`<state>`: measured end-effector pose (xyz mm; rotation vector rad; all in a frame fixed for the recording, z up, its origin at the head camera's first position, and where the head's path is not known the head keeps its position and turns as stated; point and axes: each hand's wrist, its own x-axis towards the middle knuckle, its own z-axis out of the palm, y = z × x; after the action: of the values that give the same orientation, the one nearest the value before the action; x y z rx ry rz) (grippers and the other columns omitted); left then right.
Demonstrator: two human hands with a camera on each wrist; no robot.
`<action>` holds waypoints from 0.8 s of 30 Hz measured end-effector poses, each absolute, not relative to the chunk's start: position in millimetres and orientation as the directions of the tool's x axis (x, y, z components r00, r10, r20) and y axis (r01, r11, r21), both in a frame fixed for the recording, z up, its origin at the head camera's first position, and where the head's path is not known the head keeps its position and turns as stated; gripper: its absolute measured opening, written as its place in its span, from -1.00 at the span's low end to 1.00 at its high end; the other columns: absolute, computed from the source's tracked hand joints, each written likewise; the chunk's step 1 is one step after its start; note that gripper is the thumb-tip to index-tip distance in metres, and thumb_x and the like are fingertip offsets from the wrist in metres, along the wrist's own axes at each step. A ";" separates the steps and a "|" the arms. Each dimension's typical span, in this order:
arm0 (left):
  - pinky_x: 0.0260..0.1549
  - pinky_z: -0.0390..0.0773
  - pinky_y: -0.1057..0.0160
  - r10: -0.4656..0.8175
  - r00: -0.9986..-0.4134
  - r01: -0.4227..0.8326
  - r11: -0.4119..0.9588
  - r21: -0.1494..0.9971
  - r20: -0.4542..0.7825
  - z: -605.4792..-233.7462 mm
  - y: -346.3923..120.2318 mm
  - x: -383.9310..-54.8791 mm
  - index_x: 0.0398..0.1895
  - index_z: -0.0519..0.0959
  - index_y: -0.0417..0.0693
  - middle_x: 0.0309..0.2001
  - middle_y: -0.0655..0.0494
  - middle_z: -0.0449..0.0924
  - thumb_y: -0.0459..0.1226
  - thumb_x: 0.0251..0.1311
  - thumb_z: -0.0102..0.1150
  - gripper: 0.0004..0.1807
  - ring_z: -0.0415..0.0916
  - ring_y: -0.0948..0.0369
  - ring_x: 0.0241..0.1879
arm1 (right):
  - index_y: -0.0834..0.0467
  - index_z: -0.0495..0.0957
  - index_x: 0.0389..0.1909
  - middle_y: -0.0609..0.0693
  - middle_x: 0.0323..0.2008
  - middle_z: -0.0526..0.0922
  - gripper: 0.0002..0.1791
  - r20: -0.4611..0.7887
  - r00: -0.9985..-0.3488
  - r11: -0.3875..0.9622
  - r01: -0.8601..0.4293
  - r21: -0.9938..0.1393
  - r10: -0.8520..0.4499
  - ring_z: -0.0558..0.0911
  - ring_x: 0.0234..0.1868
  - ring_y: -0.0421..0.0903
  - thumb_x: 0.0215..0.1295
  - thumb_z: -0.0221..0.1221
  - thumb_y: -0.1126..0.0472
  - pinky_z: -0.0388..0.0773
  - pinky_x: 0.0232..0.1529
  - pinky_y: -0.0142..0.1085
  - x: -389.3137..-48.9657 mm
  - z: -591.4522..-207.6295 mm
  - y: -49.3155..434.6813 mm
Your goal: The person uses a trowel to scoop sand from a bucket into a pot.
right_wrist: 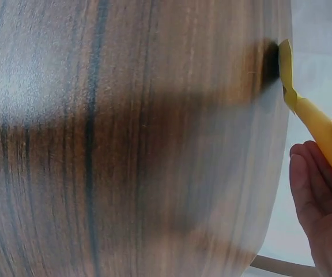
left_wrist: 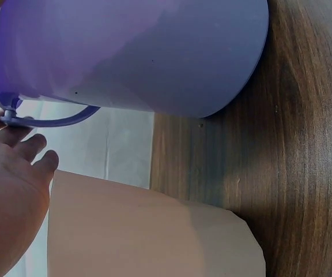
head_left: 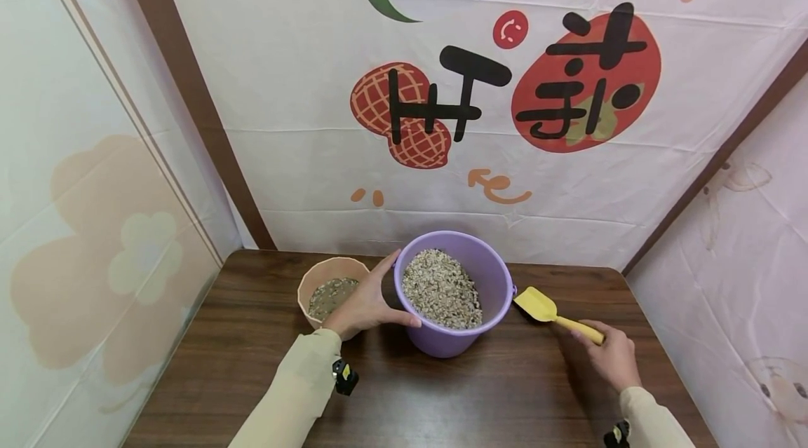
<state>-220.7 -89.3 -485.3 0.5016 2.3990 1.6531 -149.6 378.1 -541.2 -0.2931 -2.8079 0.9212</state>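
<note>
A purple bucket (head_left: 442,346) stands on the table, part filled with pale, speckled grain-like bits (head_left: 442,290). My left hand (head_left: 366,304) holds its left side at the rim, thumb along the front edge and fingers reaching round toward the back. The left wrist view shows those fingers beside the hinge of the bucket's handle (left_wrist: 62,122). To the right, my right hand (head_left: 612,353) grips a yellow plastic shovel (head_left: 536,304) by its handle. Its blade points left toward the bucket, above the table, with no grain visible on it.
Partly behind my left hand stands a peach-coloured tub (head_left: 334,266) with a brownish, speckled layer inside. The dark wooden table (head_left: 480,399) meets a printed white cloth wall (head_left: 303,153) at the back. Cloth walls also stand at left and right.
</note>
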 end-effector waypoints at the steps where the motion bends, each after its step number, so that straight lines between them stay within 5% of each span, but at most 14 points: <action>1: 0.48 -0.04 -0.09 0.376 -0.926 0.171 0.323 0.931 0.040 -485.4 -89.2 -220.7 0.64 -0.03 0.31 0.57 0.22 0.01 0.04 -0.49 0.80 0.53 -0.06 0.21 0.53 | 0.34 0.63 0.11 0.06 -0.51 0.52 -0.57 0.105 -0.964 0.788 0.132 -0.602 0.242 0.39 -0.51 -0.06 0.35 0.35 0.15 0.32 -0.55 -0.30 -149.2 -539.6 377.8; 24: 0.48 -0.04 -0.08 0.364 -0.930 0.178 0.325 0.929 0.050 -483.0 -87.8 -220.3 0.64 0.01 0.26 0.56 0.22 0.05 0.05 -0.53 0.81 0.53 -0.03 0.20 0.51 | 0.31 0.67 0.09 0.07 -0.63 0.49 -0.58 0.305 -0.916 0.725 -0.024 -0.689 0.259 0.29 -0.66 -0.16 0.32 0.38 0.13 0.27 -0.67 -0.35 -146.8 -475.5 365.4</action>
<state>-220.3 -87.8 -483.0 0.4991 2.4168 1.6598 -146.8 365.4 -475.5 -0.1813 -2.5467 1.0248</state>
